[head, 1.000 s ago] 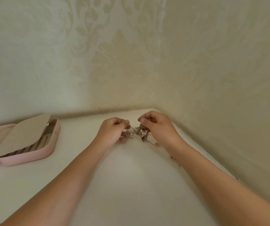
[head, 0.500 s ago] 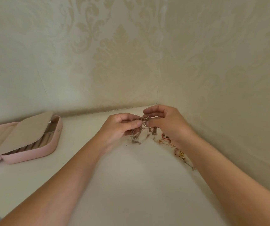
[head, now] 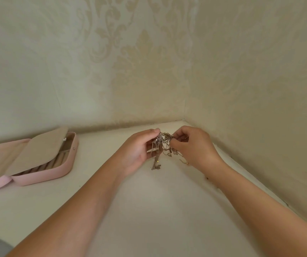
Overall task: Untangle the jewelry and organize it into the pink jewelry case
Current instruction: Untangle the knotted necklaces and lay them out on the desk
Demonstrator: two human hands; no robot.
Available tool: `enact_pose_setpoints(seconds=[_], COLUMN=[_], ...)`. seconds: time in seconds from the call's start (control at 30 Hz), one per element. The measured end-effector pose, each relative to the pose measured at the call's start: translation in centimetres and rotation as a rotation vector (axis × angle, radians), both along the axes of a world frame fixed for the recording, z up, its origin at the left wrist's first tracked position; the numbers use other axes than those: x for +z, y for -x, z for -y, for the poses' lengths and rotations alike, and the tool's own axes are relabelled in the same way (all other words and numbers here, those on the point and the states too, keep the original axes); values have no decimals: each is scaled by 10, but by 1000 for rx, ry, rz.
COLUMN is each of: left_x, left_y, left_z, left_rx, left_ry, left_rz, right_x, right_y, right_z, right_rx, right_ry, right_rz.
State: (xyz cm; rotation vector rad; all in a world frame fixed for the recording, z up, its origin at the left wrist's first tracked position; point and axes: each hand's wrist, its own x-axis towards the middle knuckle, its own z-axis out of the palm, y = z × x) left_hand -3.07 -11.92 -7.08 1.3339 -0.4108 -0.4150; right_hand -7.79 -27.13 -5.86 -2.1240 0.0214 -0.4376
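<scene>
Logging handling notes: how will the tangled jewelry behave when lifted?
Probably floppy: strands of the tangled jewelry dangle limp between the left hand and right hand. Likely light, since fingertip pinches hold it. Thin chains may snag.

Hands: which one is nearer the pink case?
The left hand: it pinches the chain tangle on the side facing the case; the right hand pinches from the far side, by the wall.
</scene>
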Motion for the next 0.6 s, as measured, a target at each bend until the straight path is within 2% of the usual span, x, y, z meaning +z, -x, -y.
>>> enact_pose_setpoints(seconds=[0.1,0.37,0.43,0.6], left_x=[-1,5,4,2], left_y=[-3,-6,-6,-7], left_z=[-1,-3,-3,-4], left_rx=[25,79,100,148], left_ry=[0,131,124,60], left_rz=[-5,-38,-24,49], right_x=[-2,-1,-2,0], right_y=[-1,-2,-1,4], right_z=[0,4,2,-6], right_rx=[28,38,56,158], right_ry=[-36,-10,19,-62], right_rz=[-61,-21,-16,-8])
